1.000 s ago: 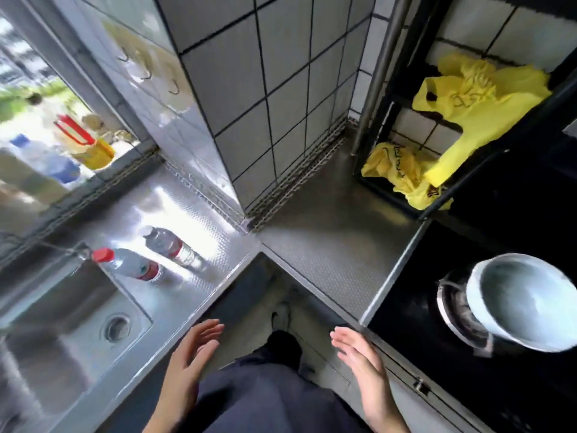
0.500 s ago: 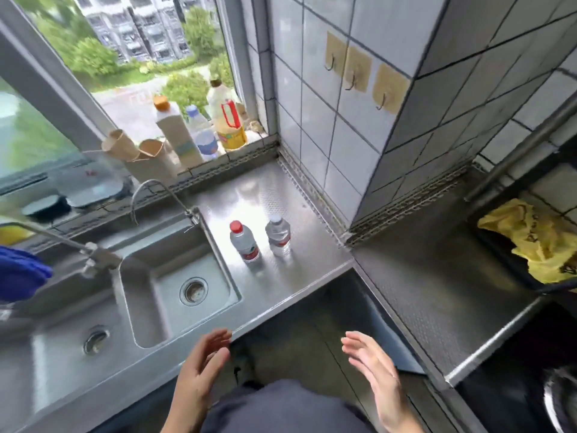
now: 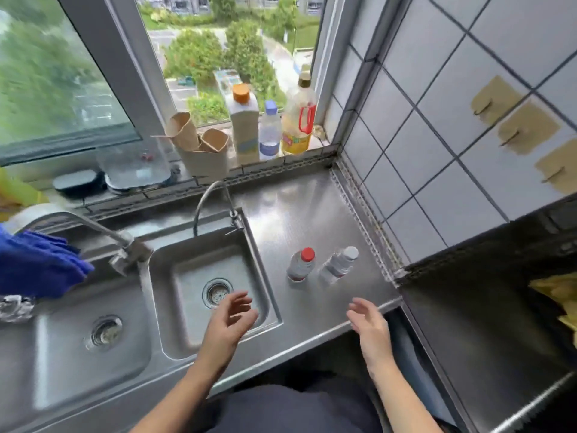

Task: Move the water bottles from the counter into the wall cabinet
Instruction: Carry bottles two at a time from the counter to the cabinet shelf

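The steel counter (image 3: 296, 207) runs under the window, its sink (image 3: 184, 292) to the left. Both hands hang empty with fingers loosely spread: the left hand (image 3: 231, 320) over the sink, the right hand (image 3: 370, 323) over the counter's front edge. Beyond them, side by side on the counter, the red-capped bottle (image 3: 301, 264) and white-capped bottle (image 3: 338, 265) stand upright, caps up.
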### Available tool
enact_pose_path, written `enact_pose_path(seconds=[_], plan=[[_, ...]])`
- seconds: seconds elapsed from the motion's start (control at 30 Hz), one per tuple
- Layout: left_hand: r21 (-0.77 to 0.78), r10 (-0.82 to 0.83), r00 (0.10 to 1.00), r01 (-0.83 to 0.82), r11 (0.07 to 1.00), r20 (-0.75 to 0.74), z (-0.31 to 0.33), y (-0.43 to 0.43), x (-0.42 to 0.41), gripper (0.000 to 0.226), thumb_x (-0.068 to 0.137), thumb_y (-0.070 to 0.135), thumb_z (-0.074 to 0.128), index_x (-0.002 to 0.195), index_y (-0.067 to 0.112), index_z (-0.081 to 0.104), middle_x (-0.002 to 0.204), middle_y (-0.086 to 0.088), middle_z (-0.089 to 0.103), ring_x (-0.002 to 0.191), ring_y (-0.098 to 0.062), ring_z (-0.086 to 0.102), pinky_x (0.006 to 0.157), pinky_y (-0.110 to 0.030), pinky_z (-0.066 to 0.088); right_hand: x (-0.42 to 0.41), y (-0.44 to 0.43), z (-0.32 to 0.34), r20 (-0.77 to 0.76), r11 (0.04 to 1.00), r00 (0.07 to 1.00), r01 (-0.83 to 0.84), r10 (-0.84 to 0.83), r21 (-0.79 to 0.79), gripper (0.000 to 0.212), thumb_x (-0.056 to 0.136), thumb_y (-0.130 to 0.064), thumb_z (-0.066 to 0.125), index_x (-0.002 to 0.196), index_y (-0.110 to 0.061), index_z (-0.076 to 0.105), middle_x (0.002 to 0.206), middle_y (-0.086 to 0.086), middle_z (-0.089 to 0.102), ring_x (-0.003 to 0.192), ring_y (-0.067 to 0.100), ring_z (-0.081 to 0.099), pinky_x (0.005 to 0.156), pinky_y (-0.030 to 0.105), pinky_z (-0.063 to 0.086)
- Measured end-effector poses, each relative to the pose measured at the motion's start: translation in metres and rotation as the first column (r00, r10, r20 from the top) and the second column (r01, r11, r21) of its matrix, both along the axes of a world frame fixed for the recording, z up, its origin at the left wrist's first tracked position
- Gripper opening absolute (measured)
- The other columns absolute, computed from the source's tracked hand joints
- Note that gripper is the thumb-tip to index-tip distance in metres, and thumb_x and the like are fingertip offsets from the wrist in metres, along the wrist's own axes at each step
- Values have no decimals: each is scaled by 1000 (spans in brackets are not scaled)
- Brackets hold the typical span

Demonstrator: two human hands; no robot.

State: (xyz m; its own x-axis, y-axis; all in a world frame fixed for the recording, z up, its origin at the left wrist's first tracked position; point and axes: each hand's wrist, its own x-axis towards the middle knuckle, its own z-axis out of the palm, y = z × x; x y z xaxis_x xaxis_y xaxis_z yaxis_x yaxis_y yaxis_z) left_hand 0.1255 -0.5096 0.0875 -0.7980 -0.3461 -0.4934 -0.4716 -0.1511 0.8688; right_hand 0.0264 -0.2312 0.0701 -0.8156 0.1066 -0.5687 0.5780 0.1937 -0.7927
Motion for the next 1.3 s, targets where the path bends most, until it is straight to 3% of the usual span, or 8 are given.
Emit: enact_pose_path(seconds=[0.23, 0.43, 0.57, 0.67, 0.8, 0.93, 1.1, 1.3], plan=[[-161, -279, 954, 294, 942, 108, -66, 26, -111, 103, 79, 19, 95, 163, 17, 36, 161, -6, 48, 140, -21, 51, 117, -36, 41, -96, -14, -35, 90, 976, 980, -189, 180, 104, 92, 86, -10, 87, 161, -17, 35, 158, 6, 47, 146, 26, 46, 118, 43, 40], [-237, -281, 947, 312, 920, 155, -99, 66, -144, 104, 80, 19, 92, 166, 22, 33, 169, -1, 39, 155, -18, 37, 119, -25, 27, -126, -26, -60, 33, 970, 975, -223, 221, 101, 65, 78, 0, 91, 129, -20, 56, 119, 3, 70, 119, 29, 67, 75, 15, 45], [-329, -130, 982, 168, 929, 136, -103, 81, -150, 80, 83, 21, 91, 151, 18, 50, 149, -3, 59, 137, -26, 57, 116, -42, 45, -128, -16, -72, -12, 956, 960, -279, 281, 96, 66, 76, -3, 93, 132, -13, 60, 123, 8, 73, 117, 30, 69, 93, 33, 54], [-348, -67, 990, 106, 931, 123, -99, 87, -145, 69, 80, 29, 90, 141, 25, 57, 134, 2, 69, 123, -24, 66, 105, -43, 52, -129, -9, -77, -42, 950, 950, -305, 308, 60, 65, 76, -5, 94, 132, -14, 62, 123, 7, 74, 115, 25, 70, 91, 28, 54], [-298, 37, 991, 4, 955, 131, -82, 90, -115, 54, 67, 51, 89, 112, 50, 60, 100, 39, 73, 94, 12, 68, 84, -15, 52, -127, 1, -74, -63, 946, 944, -325, 325, 1, 57, 78, -5, 92, 127, -17, 66, 117, 3, 77, 109, 19, 72, 91, 30, 51], [-286, 75, 994, -49, 957, 79, -56, 91, -65, 51, 62, 56, 88, 107, 47, 66, 102, 41, 72, 95, 18, 68, 76, 0, 45, -99, 17, -59, -91, 943, 943, -327, 321, -55, 48, 78, -1, 91, 117, -20, 70, 109, -1, 78, 102, 13, 74, 91, 32, 54], [-309, -4, 1000, 11, 951, 24, -31, 95, -20, 56, 62, 50, 90, 112, 56, 65, 107, 29, 77, 101, 6, 70, 83, -13, 48, -49, 44, -26, -153, 954, 958, -265, 244, -139, 45, 74, 0, 93, 110, -21, 75, 101, -7, 82, 95, 6, 77, 81, 17, 56], [-276, -247, 963, 210, 938, -104, 5, 130, -18, 56, 65, 48, 92, 116, 46, 70, 110, 23, 78, 102, 6, 70, 86, -5, 46, 10, 87, 30, -270, 984, 961, -94, 50, -153, 47, 65, -33, 93, 110, -32, 78, 106, -3, 82, 100, 10, 77, 85, 19, 58]])
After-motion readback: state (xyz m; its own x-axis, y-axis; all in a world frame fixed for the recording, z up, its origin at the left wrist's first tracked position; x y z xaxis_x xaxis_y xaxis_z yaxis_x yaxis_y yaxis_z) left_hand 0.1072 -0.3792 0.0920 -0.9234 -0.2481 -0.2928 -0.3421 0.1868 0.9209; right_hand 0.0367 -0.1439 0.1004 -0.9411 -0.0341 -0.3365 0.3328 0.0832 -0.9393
